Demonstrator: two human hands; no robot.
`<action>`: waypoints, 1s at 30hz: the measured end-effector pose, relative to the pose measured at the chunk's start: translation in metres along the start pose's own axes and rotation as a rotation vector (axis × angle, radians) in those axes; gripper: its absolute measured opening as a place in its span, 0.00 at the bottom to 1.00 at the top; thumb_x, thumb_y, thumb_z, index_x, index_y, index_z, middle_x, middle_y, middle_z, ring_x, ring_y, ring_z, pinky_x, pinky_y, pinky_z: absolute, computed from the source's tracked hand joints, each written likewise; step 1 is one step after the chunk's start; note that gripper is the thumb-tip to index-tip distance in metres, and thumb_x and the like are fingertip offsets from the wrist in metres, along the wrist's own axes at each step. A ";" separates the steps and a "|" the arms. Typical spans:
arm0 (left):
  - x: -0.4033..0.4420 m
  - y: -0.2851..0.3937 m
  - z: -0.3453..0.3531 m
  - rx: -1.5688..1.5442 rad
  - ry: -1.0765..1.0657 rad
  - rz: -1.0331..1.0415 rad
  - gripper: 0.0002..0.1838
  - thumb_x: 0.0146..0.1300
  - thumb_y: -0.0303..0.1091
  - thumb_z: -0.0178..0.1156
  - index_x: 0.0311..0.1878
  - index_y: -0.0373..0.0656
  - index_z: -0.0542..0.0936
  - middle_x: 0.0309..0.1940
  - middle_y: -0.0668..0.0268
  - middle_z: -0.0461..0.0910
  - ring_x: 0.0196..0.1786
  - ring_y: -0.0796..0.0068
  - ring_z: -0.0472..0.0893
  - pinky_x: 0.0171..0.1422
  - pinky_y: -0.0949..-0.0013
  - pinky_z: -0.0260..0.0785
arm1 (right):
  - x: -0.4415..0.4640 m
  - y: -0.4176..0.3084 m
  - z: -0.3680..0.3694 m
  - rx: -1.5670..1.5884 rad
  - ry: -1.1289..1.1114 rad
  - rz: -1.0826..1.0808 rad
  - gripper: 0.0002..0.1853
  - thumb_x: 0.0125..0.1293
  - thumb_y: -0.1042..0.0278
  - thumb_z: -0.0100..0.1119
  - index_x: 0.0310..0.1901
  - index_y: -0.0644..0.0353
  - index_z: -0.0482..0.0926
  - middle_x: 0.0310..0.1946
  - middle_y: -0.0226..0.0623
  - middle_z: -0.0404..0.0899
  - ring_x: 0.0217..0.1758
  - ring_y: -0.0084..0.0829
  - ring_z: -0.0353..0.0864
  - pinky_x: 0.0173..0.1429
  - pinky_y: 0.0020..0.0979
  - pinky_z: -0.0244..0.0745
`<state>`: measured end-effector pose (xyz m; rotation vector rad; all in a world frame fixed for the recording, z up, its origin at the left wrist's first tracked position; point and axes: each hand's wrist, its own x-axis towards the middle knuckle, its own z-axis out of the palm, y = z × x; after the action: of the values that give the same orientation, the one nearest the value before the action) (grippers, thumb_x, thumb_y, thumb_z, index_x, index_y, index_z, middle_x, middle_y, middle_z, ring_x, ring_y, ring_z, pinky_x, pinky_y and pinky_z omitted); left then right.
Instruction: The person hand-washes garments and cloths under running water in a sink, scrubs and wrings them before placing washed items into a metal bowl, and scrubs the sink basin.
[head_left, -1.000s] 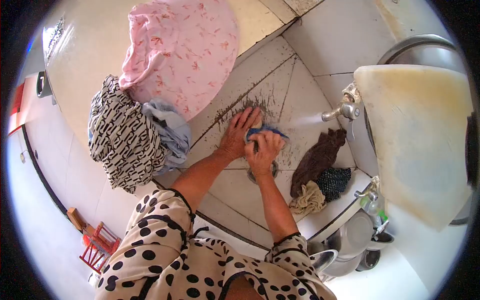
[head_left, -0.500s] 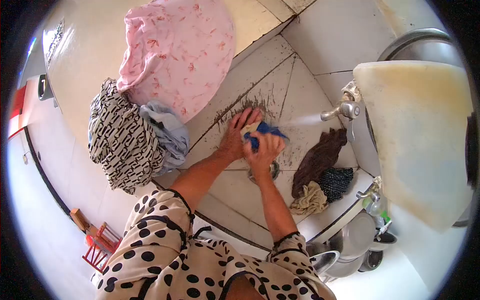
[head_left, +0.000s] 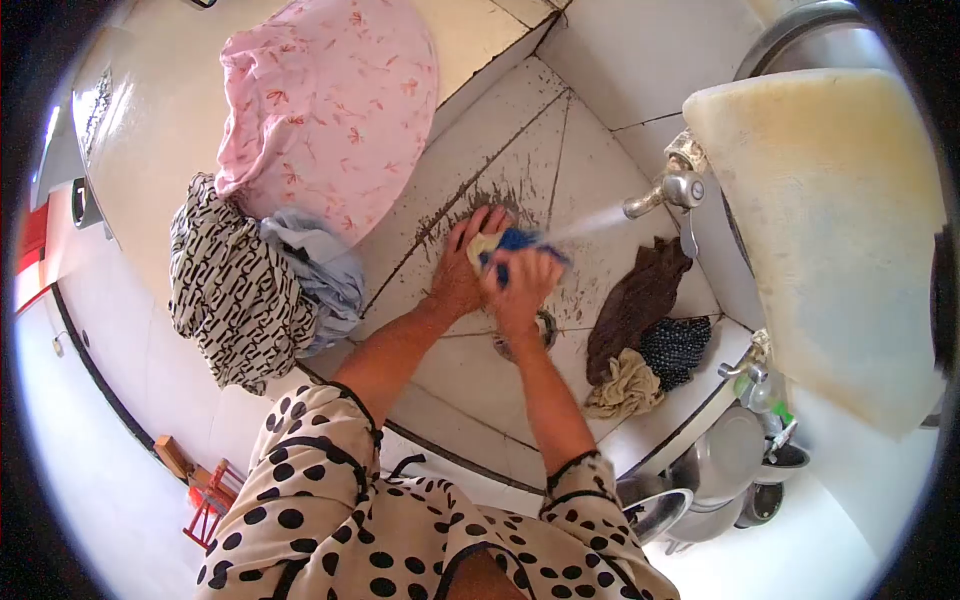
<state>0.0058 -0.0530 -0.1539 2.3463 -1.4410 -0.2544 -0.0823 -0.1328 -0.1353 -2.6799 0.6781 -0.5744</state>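
A small wet blue and cream cloth (head_left: 518,240) is bunched between my two hands at the bottom of the tiled basin (head_left: 420,385). My left hand (head_left: 462,268) grips its cream side, fingers stretched along the tiles, with the thumb hidden. My right hand (head_left: 522,285) is closed around the blue part, slightly blurred. From the tap (head_left: 668,193) on the right, a jet of water sprays onto the cloth. A round drain (head_left: 545,330) is partly covered by my right wrist.
Right of my hands lie a dark brown cloth (head_left: 635,305), a black dotted cloth (head_left: 675,350) and a beige cloth (head_left: 627,385). On the left ledge are pink floral fabric (head_left: 340,110), a black-patterned garment (head_left: 235,290) and light blue fabric (head_left: 325,275). A pale board (head_left: 820,240) leans beside the tap.
The view has shifted a little, so the basin and clothes sit slightly differently. Both hands stay on the cloth, and my right hand has moved slightly over it.
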 end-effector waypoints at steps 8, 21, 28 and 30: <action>0.001 0.003 0.003 -0.040 -0.045 -0.046 0.36 0.57 0.52 0.59 0.63 0.36 0.68 0.66 0.51 0.63 0.73 0.54 0.53 0.74 0.50 0.43 | 0.076 0.039 0.030 0.020 0.047 0.308 0.13 0.56 0.61 0.59 0.42 0.54 0.77 0.43 0.39 0.75 0.48 0.46 0.74 0.55 0.54 0.63; -0.002 -0.001 0.028 0.105 0.124 0.071 0.40 0.55 0.57 0.64 0.59 0.31 0.68 0.60 0.46 0.68 0.67 0.42 0.61 0.71 0.42 0.47 | 0.055 0.069 0.072 0.022 0.153 0.253 0.24 0.55 0.45 0.59 0.44 0.56 0.79 0.45 0.44 0.77 0.57 0.43 0.70 0.65 0.49 0.53; -0.004 -0.011 0.032 0.107 0.163 0.171 0.39 0.60 0.62 0.58 0.59 0.33 0.69 0.59 0.46 0.69 0.66 0.42 0.62 0.66 0.42 0.55 | 0.056 0.046 0.034 -0.090 0.105 0.381 0.24 0.55 0.46 0.57 0.48 0.54 0.80 0.44 0.39 0.76 0.56 0.42 0.68 0.63 0.56 0.51; -0.004 -0.001 0.023 -0.023 0.248 0.243 0.34 0.59 0.55 0.63 0.56 0.32 0.71 0.58 0.47 0.70 0.64 0.42 0.64 0.64 0.41 0.56 | 0.044 0.034 0.017 -0.083 0.216 0.468 0.23 0.56 0.47 0.58 0.47 0.55 0.80 0.44 0.38 0.77 0.54 0.40 0.70 0.60 0.54 0.57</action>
<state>-0.0031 -0.0539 -0.1756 2.0727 -1.5671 0.0822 -0.0520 -0.1806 -0.1502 -2.4201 1.3645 -0.7180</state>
